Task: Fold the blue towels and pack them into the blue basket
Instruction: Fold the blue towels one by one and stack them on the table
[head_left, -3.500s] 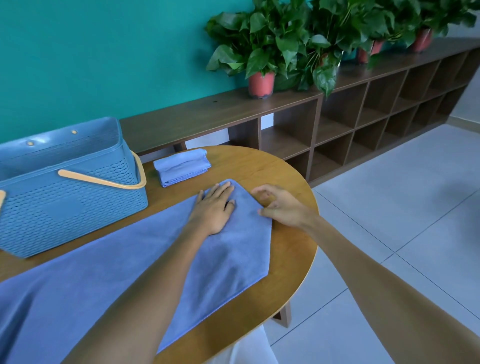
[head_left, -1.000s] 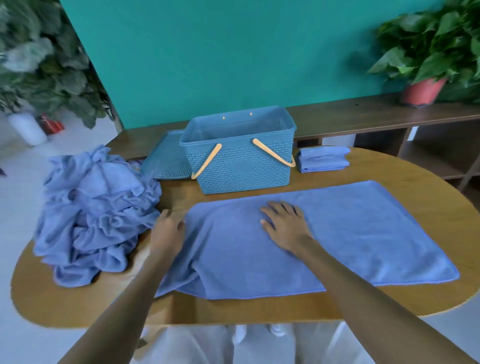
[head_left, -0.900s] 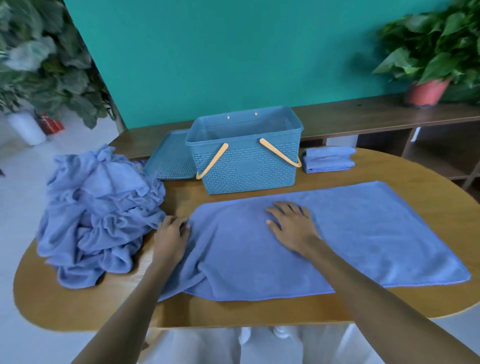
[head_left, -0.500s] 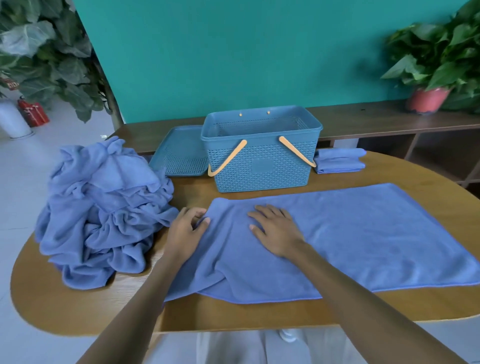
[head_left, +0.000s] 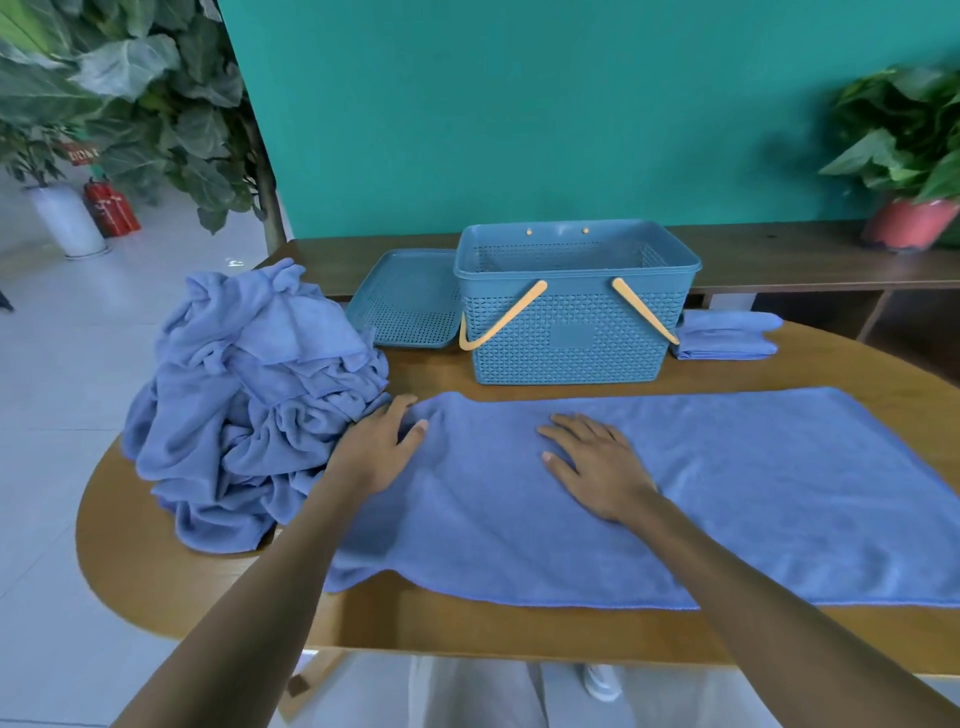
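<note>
A blue towel (head_left: 753, 483) lies spread lengthwise on the wooden table (head_left: 467, 629). My right hand (head_left: 597, 467) rests flat on its left half, fingers straight. At the towel's far left corner my left hand (head_left: 376, 449) lies on the cloth with the thumb on top and the fingers at its edge. The open blue basket (head_left: 571, 332) with orange handles stands behind the towel. A crumpled heap of blue towels (head_left: 249, 400) sits at the left. One folded towel (head_left: 724, 336) lies to the right of the basket.
The basket's lid (head_left: 408, 299) lies flat to its left. A low wooden shelf (head_left: 779, 260) runs behind the table along the teal wall, with a potted plant (head_left: 909, 218) on it. A large leafy plant (head_left: 130, 78) stands at far left.
My left hand has slid up to the towel's far left corner, drawing it flatter. My right hand stays pressed on the towel. The view has shifted left.
</note>
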